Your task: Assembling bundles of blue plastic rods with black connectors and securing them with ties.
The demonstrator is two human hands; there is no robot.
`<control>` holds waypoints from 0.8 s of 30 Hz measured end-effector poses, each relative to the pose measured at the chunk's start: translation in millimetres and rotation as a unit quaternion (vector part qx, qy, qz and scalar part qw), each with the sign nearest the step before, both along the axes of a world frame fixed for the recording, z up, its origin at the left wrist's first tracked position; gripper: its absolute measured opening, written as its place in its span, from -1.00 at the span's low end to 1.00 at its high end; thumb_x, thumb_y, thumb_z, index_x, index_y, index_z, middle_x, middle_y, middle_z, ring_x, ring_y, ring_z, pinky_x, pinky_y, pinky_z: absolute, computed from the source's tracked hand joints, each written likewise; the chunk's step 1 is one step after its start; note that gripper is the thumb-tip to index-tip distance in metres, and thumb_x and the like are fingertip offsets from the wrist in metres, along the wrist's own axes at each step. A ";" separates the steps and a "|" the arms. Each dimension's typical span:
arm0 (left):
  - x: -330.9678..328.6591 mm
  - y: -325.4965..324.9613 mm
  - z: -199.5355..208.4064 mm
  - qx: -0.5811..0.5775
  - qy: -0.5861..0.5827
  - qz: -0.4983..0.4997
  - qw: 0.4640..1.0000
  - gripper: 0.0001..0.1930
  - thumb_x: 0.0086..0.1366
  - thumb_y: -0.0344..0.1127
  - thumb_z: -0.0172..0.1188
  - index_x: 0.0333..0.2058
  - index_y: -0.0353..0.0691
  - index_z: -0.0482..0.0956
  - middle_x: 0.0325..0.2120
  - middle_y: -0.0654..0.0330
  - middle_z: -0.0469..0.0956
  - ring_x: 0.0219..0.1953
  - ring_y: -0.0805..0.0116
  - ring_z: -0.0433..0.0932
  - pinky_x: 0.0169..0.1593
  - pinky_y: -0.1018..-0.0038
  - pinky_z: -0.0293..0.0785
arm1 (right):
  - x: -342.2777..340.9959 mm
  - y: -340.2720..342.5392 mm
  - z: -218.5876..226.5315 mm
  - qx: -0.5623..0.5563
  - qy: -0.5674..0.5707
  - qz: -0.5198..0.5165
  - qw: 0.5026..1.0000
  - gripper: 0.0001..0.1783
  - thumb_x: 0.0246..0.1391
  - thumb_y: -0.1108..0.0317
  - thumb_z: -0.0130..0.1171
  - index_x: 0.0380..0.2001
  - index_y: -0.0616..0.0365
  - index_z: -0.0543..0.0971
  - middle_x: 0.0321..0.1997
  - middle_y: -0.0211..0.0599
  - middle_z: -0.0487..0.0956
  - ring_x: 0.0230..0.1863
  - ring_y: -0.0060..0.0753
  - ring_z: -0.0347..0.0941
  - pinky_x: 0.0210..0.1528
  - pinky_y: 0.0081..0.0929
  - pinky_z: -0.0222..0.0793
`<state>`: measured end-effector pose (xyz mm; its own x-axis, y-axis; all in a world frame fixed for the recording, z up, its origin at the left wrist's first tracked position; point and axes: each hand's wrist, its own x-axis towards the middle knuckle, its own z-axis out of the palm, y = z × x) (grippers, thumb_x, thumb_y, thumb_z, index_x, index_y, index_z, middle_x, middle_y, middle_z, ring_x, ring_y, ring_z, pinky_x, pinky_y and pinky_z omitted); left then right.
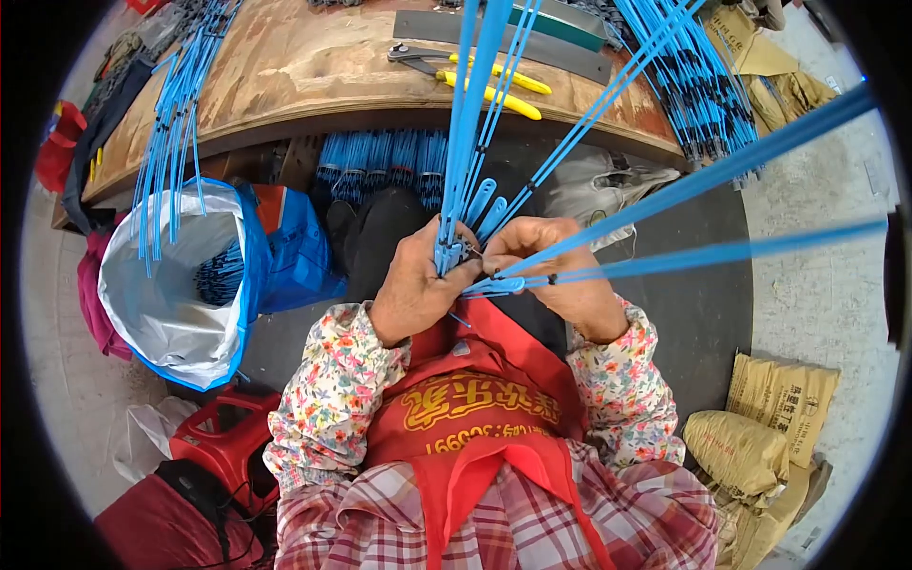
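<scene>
Long thin blue ribs (472,104) with small black joints, like those of an umbrella frame, fan out from between my hands, upward and to the right. My left hand (413,290) is closed around their gathered lower ends, just above my red apron (475,370). Flat rounded blue rib ends (482,198) stick out above the fingers. Close beside it, my right hand (562,275) has thumb and forefinger pinched at the gathered ends. A fine strand, possibly wire, shows at those fingertips. Some ribs cross in front of the right hand, hiding part of it.
On the wooden table (294,81) ahead lie yellow-handled pliers (513,99) and bundles of blue ribs (698,81). Below are more bundles (385,157) and a silver-lined blue bag (171,318). A red stool (223,432) is at left, brown sacks (746,456) at right.
</scene>
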<state>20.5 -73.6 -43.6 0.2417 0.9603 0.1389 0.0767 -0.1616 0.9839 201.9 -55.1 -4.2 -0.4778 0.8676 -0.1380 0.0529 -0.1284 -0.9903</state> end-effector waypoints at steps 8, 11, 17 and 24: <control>0.8 1.7 -8.1 -0.006 -0.029 0.022 0.999 -0.84 0.08 -0.54 0.16 -0.35 -0.31 0.39 -0.61 0.18 0.42 -0.56 0.49 0.38 -0.44 0.51 0.33 | -15.2 -11.0 -1.9 0.341 -0.215 -0.103 0.909 -0.90 -0.18 0.61 0.21 -0.50 0.26 0.51 -0.54 -0.33 0.50 -0.55 -0.44 0.41 -0.56 -0.52 0.27; 2.1 2.7 -10.5 0.024 -0.034 0.029 0.999 -0.83 0.08 -0.54 0.15 -0.34 -0.31 0.38 -0.61 0.18 0.41 -0.56 0.49 0.37 -0.44 0.51 0.33 | -17.6 -7.9 -11.8 0.456 -0.211 -0.115 0.857 -0.86 -0.21 0.65 0.19 -0.51 0.24 0.48 -0.54 -0.26 0.46 -0.57 -0.30 0.38 -0.59 -0.48 0.23; 4.6 3.5 -5.3 0.015 -0.050 0.032 0.998 -0.83 0.10 -0.51 0.15 -0.33 -0.31 0.38 -0.61 0.18 0.40 -0.56 0.49 0.36 -0.46 0.51 0.32 | -21.4 -8.0 -14.6 0.476 -0.205 -0.112 0.848 -0.86 -0.19 0.66 0.16 -0.51 0.21 0.47 -0.55 -0.26 0.45 -0.59 -0.30 0.37 -0.59 -0.48 0.22; 7.9 4.5 0.6 0.028 -0.043 0.016 0.999 -0.81 0.12 -0.44 0.20 -0.33 -0.32 0.38 -0.62 0.20 0.40 -0.57 0.50 0.35 -0.47 0.51 0.31 | -18.0 -13.6 -12.5 0.407 -0.184 -0.137 0.884 -0.87 -0.17 0.66 0.16 -0.51 0.24 0.46 -0.56 -0.29 0.44 -0.61 -0.42 0.37 -0.57 -0.55 0.23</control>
